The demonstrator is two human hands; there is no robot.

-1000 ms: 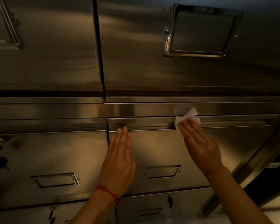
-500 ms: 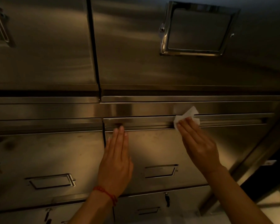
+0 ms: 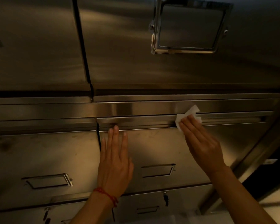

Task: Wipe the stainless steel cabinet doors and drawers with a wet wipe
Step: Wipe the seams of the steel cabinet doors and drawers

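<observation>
Comparing with a second ago, honestly not much has changed: both hands sit in about the same spots on the drawer and only the view has drifted a little. The right hand [image 3: 202, 143] has its fingers straight, pressing the wet wipe [image 3: 188, 116] flat against the recessed pull strip [image 3: 152, 121] along the top edge of the right-hand drawer [image 3: 160, 147], same as before. That strip's long axis runs left to right across the drawer front. The wipe is crumpled, one corner poking up and to the right onto the rail above. The left hand [image 3: 115, 160] lies flat and relaxed on the drawer face, fingers pointing up, holding nothing, with a red string bracelet [image 3: 107, 195] at the wrist. Above sits a cabinet door [image 3: 152, 70] with a chrome label frame [image 3: 190, 25].
</observation>
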